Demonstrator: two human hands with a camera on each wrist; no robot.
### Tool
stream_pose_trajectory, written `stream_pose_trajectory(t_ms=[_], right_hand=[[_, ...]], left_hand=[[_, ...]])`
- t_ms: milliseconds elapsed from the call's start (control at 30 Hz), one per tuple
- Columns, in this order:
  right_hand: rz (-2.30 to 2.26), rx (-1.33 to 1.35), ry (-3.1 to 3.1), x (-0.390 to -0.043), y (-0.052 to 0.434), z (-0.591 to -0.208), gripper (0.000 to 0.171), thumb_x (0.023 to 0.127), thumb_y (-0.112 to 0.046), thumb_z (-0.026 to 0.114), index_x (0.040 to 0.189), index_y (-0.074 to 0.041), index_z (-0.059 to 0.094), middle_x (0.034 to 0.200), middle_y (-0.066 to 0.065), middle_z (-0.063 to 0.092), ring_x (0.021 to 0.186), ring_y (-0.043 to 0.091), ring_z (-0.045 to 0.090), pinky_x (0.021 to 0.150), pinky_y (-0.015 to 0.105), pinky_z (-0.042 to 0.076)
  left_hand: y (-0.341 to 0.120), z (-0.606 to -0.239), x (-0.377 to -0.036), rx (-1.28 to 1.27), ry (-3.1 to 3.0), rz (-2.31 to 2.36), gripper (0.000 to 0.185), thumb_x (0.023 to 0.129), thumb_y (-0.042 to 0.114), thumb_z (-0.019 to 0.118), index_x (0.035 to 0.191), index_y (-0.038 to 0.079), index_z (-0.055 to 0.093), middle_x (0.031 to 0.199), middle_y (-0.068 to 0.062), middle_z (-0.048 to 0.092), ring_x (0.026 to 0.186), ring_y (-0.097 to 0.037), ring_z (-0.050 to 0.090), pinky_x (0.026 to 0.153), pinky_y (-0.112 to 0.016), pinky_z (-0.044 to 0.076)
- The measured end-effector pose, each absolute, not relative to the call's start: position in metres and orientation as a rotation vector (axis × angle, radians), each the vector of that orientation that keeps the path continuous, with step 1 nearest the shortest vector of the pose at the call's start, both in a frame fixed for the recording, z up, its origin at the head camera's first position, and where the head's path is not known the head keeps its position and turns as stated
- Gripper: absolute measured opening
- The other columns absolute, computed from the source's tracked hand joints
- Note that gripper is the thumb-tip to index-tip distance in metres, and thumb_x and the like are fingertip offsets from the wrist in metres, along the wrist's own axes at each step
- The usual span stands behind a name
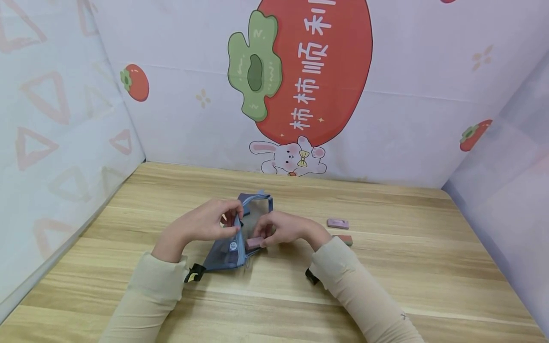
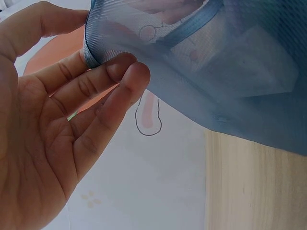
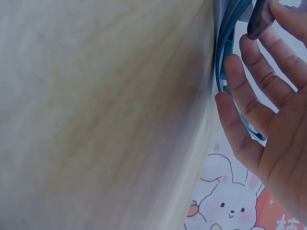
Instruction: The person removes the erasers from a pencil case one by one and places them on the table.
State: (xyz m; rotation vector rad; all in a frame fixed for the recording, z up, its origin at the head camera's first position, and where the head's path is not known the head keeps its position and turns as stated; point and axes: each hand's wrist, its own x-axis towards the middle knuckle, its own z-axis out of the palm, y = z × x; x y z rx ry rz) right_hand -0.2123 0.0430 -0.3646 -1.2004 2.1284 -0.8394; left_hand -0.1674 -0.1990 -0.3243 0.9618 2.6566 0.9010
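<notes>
Head view, frame centre: your left hand (image 1: 206,224) pinches the rim of the blue mesh zip pouch (image 1: 231,247) on the wooden table (image 1: 386,286), fingers curled. Your right hand (image 1: 280,229) pinches a small pink rectangular block (image 1: 254,242) at the pouch mouth.

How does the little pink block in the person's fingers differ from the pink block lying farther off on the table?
The pink block in the right hand is pinched at the opening of the blue mesh pouch; the far pink block lies untouched on the wooden table. The held block is partly hidden by fingers; the far one shows whole, lying flat. The left hand holds the pouch open. Both blocks look alike: small, pink, oblong.
</notes>
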Motion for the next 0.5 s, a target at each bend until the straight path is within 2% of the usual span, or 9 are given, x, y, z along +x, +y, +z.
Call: stream_pose_trajectory(t_ms=[100, 400, 500], right_hand=[[-0.854, -1.178, 2.132, -0.212, 0.045, -0.362, 0.017, 0.087, -0.007, 0.071, 0.105, -0.007, 0.070, 0.095, 0.002, 0.067, 0.084, 0.006, 0.056, 0.079, 0.020, 0.049], [-0.849, -1.153, 2.164, -0.210, 0.053, -0.358, 0.018, 0.088, -0.009, 0.071, 0.106, -0.008, 0.070, 0.100, 0.002, 0.066, 0.089, 0.013, 0.058, 0.083, 0.025, 0.050], [-0.840, -1.142, 2.174, -0.210, 0.055, -0.357, 0.019, 0.088, -0.011, 0.071, 0.107, -0.009, 0.070, 0.101, 0.001, 0.066, 0.091, 0.015, 0.058, 0.084, 0.027, 0.050]], left_hand=[[-0.199, -0.324, -0.168, 0.960, 2.661, 0.901, 0.016, 0.085, 0.014, 0.067, 0.099, 0.011, 0.060, 0.084, 0.005, 0.062, 0.075, -0.007, 0.059, 0.069, -0.026, 0.053], [-0.198, -0.324, -0.167, 0.955, 2.659, 0.894, 0.018, 0.085, 0.015, 0.067, 0.100, 0.008, 0.061, 0.083, 0.004, 0.062, 0.074, -0.007, 0.058, 0.071, -0.033, 0.055], [-0.197, -0.325, -0.167, 0.952, 2.666, 0.884, 0.018, 0.085, 0.015, 0.067, 0.101, 0.008, 0.061, 0.083, 0.005, 0.062, 0.073, -0.007, 0.058, 0.070, -0.031, 0.054]])
